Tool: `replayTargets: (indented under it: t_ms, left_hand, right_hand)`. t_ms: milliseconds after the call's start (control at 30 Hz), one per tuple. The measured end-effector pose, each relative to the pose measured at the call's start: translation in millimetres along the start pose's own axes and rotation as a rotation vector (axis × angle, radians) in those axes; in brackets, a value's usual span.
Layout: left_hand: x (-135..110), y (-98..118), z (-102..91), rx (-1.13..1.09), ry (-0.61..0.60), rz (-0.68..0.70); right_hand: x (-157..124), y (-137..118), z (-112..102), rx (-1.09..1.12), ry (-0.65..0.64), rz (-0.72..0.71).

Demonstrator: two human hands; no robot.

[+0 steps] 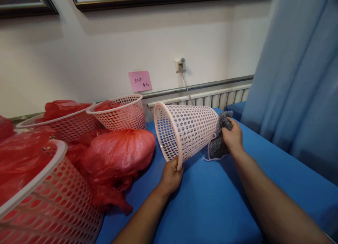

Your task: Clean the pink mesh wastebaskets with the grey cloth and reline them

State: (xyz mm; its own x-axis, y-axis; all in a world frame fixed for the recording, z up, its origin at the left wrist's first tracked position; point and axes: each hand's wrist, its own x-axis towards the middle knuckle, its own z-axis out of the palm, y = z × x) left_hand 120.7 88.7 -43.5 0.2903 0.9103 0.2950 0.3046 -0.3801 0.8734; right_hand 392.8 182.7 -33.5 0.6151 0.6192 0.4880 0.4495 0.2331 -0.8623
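A pale pink perforated wastebasket (196,126) is tipped on its side above the blue surface (206,201), its mouth facing left. My left hand (171,175) is closed on the lower part of its rim. At the basket's base, my right hand (232,134) grips a grey cloth (220,142) with a pale edge, pressed against the bottom. The cloth hangs down toward the blue surface. Just left of the basket lies a filled red plastic bag (120,152).
Wastebaskets with red bags stand at the left: a near basket (63,198), a far-left basket (71,126) and one by the wall (124,119). Behind are a radiator (232,97), a metal rail (200,86), a plugged-in cord (186,82) and a pink note (140,81). A blue curtain (293,78) hangs right.
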Motion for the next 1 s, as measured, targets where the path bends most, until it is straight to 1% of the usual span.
replayTargets:
  t_ms: [33,100,133,200,267,333,400,500,533,567,633,667,733,767,800,833,867,900,933,1000]
  left_hand:
    - [1,-2,0.3,0.042,-0.021,0.026]
    - [4,-4,-0.3,0.109,-0.038,0.070]
    - [5,-4,-1.0,0.133,-0.042,0.080]
    - [5,-3,-2.9,0.164,-0.040,0.087]
    - [4,-1,-5.0,0.169,-0.019,0.091]
    - [2,4,-6.6,0.128,0.027,0.080]
    - [-1,10,-7.8,0.046,0.080,0.053]
    - [-4,17,-8.9,-0.044,0.153,0.001]
    - [-4,19,-9.2,-0.057,0.171,-0.022]
    - [-4,20,-9.4,-0.068,0.180,-0.047]
    - [-4,20,-9.4,-0.092,0.183,-0.082]
    - [-4,19,-9.0,-0.103,0.178,-0.085]
    - [-4,16,-7.7,-0.116,0.155,-0.075]
    - [-4,13,-6.8,-0.116,0.140,-0.070]
    - [-4,10,-5.9,-0.111,0.122,-0.067]
    - [-4,7,-5.0,-0.097,0.107,-0.066]
    - [-4,4,-4.3,-0.070,0.095,-0.062]
    - [-3,2,-3.9,-0.028,0.083,-0.056]
    - [-3,-1,-3.6,0.024,0.069,-0.043]
    - [-3,-4,-3.1,0.133,0.037,-0.011]
  right_hand:
    - [-7,-6,-1,0.017,-0.027,-0.091]
    - [-31,-28,-4,0.085,-0.118,-0.381]
    - [-45,-42,-7,0.126,-0.190,-0.540]
    - [-73,-69,-13,0.201,-0.347,-0.789]
    - [-93,-88,-20,0.296,-0.450,-0.919]
    - [-101,-95,-23,0.363,-0.497,-0.961]
    - [-101,-95,-24,0.376,-0.531,-0.968]
    - [-94,-86,-18,0.339,-0.560,-0.954]
    - [-90,-81,-15,0.322,-0.534,-0.922]
    - [-84,-74,-12,0.300,-0.482,-0.869]
    - [-66,-55,-5,0.249,-0.313,-0.695]
    - [-55,-43,-2,0.219,-0.214,-0.573]
    - [-30,-17,4,0.163,-0.041,-0.273]
    - [-18,-5,7,0.140,0.013,-0.101]
    - [-9,4,9,0.123,0.038,0.042]
    - [-4,10,10,0.109,0.049,0.131]
    - [-2,12,11,0.102,0.048,0.149]
    - [-5,8,11,0.103,0.037,0.091]
    - [-12,0,10,0.113,0.013,-0.030]
    - [-36,-26,4,0.156,-0.080,-0.364]
